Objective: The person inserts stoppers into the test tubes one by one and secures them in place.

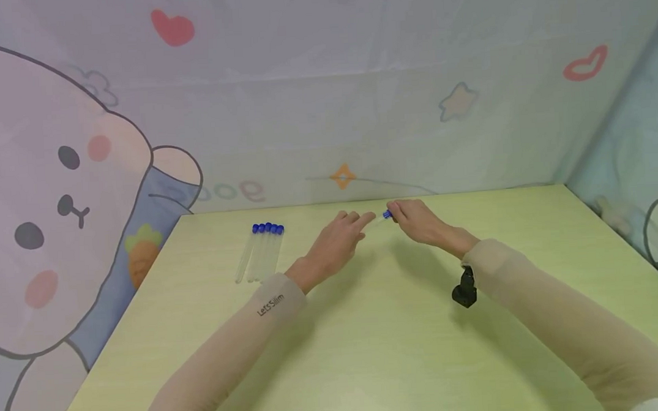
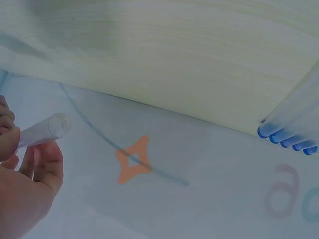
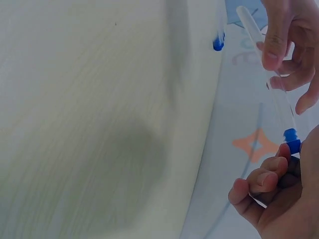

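Note:
My left hand (image 1: 335,245) pinches a clear test tube (image 3: 271,82) between thumb and fingers, partway along its length. The tube is held in the air above the back of the table, with its rounded end (image 2: 61,125) turned toward the left wrist camera. My right hand (image 1: 416,220) grips the blue cap (image 3: 293,146) at the tube's other end with thumb and curled fingers. A ribbed, lighter blue part of the cap shows at the tube's mouth; how deeply it sits I cannot tell.
Several clear test tubes (image 1: 264,254) with blue caps lie side by side on the pale wooden table (image 1: 363,351), left of my left hand. A printed cloth (image 1: 303,121) hangs behind the table's back edge. A black camera (image 1: 465,288) hangs from my right wrist.

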Demonstrator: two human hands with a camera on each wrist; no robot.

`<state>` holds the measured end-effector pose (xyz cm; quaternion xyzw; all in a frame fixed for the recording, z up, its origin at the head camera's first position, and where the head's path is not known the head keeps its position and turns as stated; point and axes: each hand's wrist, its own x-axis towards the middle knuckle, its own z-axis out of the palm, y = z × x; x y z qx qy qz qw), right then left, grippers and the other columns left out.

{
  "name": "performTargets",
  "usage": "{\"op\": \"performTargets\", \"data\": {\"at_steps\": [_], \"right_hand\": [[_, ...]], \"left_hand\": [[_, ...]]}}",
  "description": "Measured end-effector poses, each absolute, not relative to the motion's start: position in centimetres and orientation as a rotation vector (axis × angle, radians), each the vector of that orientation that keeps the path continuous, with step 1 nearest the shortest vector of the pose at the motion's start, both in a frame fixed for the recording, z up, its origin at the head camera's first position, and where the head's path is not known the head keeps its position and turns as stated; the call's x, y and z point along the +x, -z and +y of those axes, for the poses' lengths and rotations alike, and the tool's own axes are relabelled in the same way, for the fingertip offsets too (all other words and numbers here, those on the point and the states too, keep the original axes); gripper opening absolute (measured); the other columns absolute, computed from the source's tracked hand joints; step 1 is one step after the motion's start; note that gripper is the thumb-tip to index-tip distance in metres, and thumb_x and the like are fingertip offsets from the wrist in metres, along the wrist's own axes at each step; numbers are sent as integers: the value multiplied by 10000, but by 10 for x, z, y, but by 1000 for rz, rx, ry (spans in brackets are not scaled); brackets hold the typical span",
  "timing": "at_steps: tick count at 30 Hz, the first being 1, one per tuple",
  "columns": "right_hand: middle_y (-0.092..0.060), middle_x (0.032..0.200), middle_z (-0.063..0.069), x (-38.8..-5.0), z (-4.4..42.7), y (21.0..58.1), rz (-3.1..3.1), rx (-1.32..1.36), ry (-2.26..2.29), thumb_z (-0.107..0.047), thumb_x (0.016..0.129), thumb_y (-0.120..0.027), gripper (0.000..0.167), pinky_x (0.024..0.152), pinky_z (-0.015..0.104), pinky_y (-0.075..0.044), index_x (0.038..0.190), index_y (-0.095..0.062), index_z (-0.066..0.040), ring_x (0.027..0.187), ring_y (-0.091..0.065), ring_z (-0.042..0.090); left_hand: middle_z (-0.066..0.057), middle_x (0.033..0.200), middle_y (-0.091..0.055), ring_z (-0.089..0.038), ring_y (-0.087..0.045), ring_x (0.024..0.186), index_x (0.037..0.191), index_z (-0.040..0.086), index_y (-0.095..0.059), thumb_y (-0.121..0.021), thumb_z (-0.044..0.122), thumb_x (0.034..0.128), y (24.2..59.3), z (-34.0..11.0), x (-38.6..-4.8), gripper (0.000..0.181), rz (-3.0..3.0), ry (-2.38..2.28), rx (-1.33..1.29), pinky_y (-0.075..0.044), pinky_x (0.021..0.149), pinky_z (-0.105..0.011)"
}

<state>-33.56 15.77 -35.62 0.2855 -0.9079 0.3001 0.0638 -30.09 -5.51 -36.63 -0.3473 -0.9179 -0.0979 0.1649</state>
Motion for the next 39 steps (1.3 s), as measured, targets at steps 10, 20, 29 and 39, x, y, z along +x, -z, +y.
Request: {"op": "performTargets", "data": {"at_steps": [10, 20, 29, 39], "right_hand": [[-445, 642, 60, -339, 156, 352, -2796, 859, -974, -211, 1072, -277, 422, 586, 296, -307, 754, -501, -48, 529, -299, 152], [-520, 715, 88, -340, 169, 349, -2863, 808, -880, -253, 1073, -281, 430, 682, 348, -370, 800, -532, -34, 598, -382, 182], [-434, 631, 36, -341, 183, 349, -2898, 795, -841, -233, 1066, -329, 405, 624, 312, -338, 750, -496, -43, 542, -332, 156], [-454, 641, 39, -342, 190, 348, -2923, 776, -821, -222, 1059, -357, 379, 612, 306, -345, 786, -515, -13, 539, -340, 157]], "left_hand": [[-68, 1045, -615, -209, -535, 902, 1422, 145, -484, -593, -27, 913, 362, -54, -295, 548, -2646, 260, -988, -460, 593, -217], [-129, 1088, -611, -269, -557, 962, 1435, 122, -455, -545, -24, 937, 364, -74, -302, 526, -2832, 335, -635, -506, 633, -334], [-235, 1171, -574, -378, -556, 1077, 1349, 21, -493, -503, -96, 875, 371, -105, -312, 488, -2943, 279, -294, -539, 791, -468], [-270, 1080, -599, -409, -583, 1014, 1118, -41, -609, -438, -69, 915, 384, -130, -325, 267, -3022, 141, -132, -536, 820, -494]]}}
